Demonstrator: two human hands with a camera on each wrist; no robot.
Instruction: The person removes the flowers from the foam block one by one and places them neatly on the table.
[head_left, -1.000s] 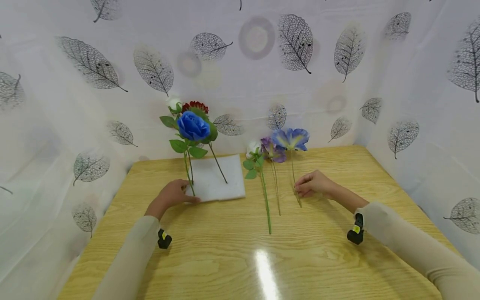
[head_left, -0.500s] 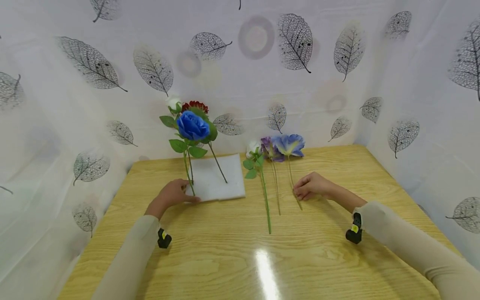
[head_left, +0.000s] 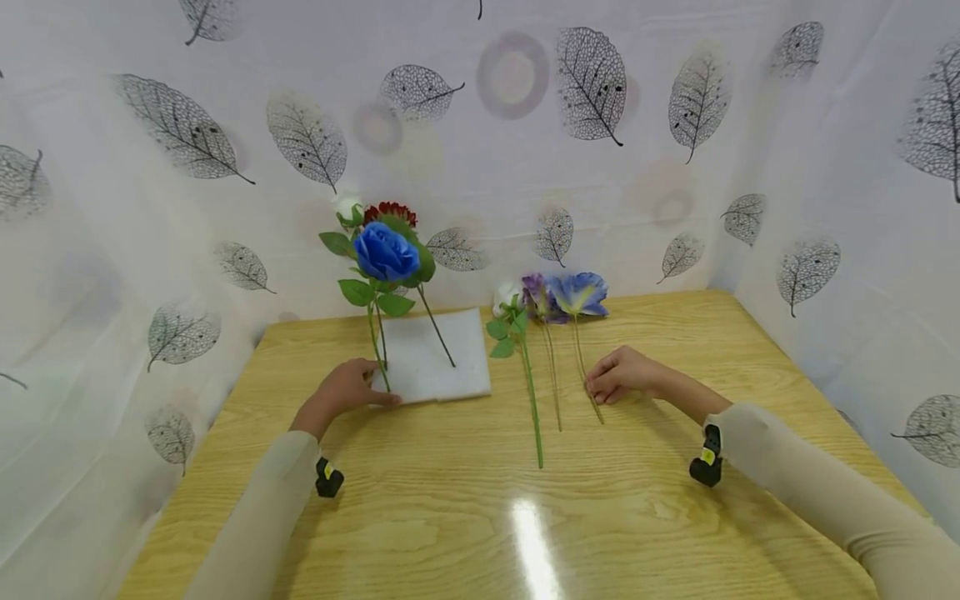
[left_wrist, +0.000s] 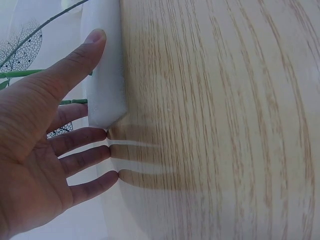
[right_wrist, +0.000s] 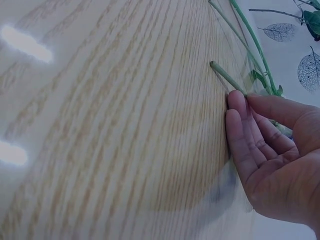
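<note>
My left hand [head_left: 348, 387] rests at the near left corner of a white foam block [head_left: 450, 367]. Its straight thumb presses the block's front side, and in the left wrist view the other fingers are spread, with several fingertips on the table. A blue rose [head_left: 386, 252], a white rose [head_left: 348, 208] and a dark red flower [head_left: 392, 213] stand on stems in the block. My right hand [head_left: 626, 375] pinches the lower stem of a blue-violet flower [head_left: 579, 293] between thumb and forefinger. The cut stem end [right_wrist: 220, 71] sticks out past the fingertips in the right wrist view.
Left of the held flower, a purple flower [head_left: 542, 298] and another white rose [head_left: 507, 297] lie side by side on the wooden table [head_left: 420, 500]. A white curtain [head_left: 480, 167] printed with leaves hangs behind and at both sides.
The blue-violet flower's head has come down and slightly left, towards the purple flower, while my right hand shifted slightly left and nearer. The left hand and the foam block have stayed put.
</note>
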